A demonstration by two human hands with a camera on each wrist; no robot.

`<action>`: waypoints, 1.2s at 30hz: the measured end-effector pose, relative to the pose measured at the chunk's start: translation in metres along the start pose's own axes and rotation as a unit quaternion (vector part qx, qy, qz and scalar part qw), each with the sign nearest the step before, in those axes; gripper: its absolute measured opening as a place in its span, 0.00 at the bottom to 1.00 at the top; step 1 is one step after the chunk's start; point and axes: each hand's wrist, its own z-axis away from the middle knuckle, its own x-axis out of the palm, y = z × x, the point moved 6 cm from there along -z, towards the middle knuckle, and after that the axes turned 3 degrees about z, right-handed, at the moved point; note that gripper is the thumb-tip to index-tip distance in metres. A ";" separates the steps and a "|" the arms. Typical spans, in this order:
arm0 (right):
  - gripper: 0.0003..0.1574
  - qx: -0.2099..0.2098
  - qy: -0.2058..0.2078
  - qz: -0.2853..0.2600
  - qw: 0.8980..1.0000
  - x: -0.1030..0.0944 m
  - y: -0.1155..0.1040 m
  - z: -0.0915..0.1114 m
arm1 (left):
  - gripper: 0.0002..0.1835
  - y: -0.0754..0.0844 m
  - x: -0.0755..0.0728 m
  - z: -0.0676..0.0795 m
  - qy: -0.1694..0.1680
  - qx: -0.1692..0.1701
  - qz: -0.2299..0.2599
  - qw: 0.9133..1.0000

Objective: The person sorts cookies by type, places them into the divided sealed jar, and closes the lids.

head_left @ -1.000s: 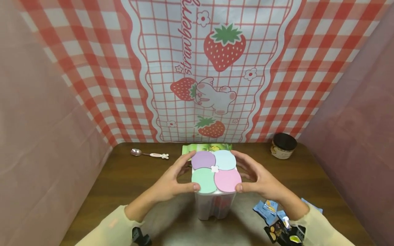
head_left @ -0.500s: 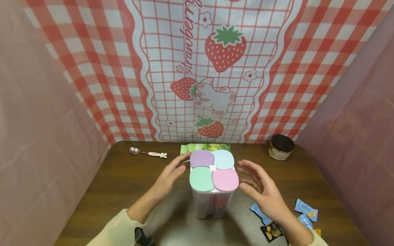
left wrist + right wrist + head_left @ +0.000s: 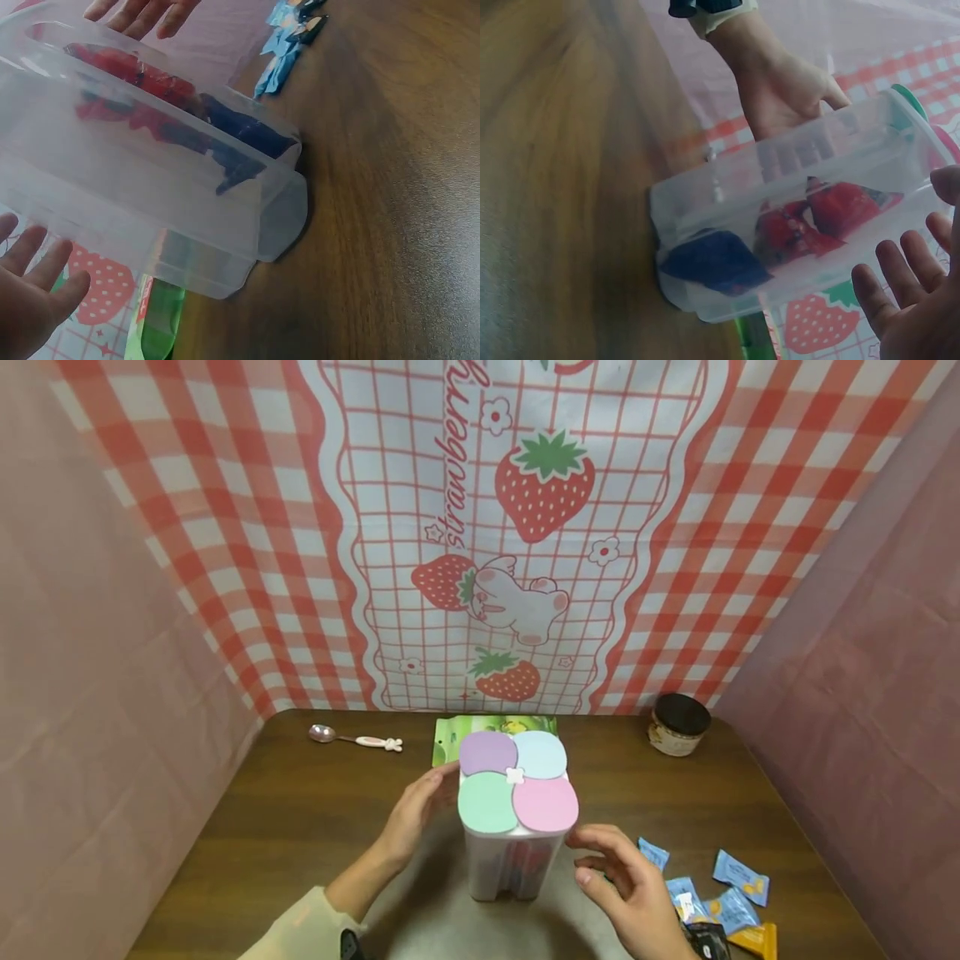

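Observation:
A translucent storage container [image 3: 510, 864] stands upright on the table, its petal-shaped lids [image 3: 546, 803] purple, light blue, green and pink. Red and dark blue wrapped packets [image 3: 716, 261] lie inside it. My left hand [image 3: 411, 817] is at the container's left side with fingers extended; the right wrist view shows them behind the clear wall, and whether they touch it I cannot tell. On the other side, my right hand [image 3: 628, 889] has its fingers loosely bent. It holds nothing and appears apart from the container in the right wrist view.
Behind the container lies a green packet [image 3: 450, 737]. A spoon [image 3: 356, 739] with a rabbit-tipped handle is at the back left, and a black-lidded jar [image 3: 677, 727] at the back right. Several blue, black and yellow snack packets [image 3: 731, 908] lie at the front right.
Both hands have let go of the container's top edges. The left has dropped slightly along the side; the right has moved down and toward the snack packets. The container stays in place.

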 end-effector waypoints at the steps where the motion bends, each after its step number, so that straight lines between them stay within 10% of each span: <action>1: 0.27 -0.004 -0.004 -0.006 1.000 0.002 0.000 0.002 | 0.31 -0.001 0.001 0.001 -0.002 -0.002 0.000 1.000; 13: 0.33 -0.063 -0.027 -0.032 0.997 0.011 -0.004 0.008 | 0.30 0.003 0.002 0.011 -0.011 0.002 -0.006 1.000; 36: 0.27 -0.001 -0.059 -0.029 0.998 -0.008 0.017 -0.035 | 0.27 0.025 0.007 0.072 -0.055 0.087 -0.010 0.995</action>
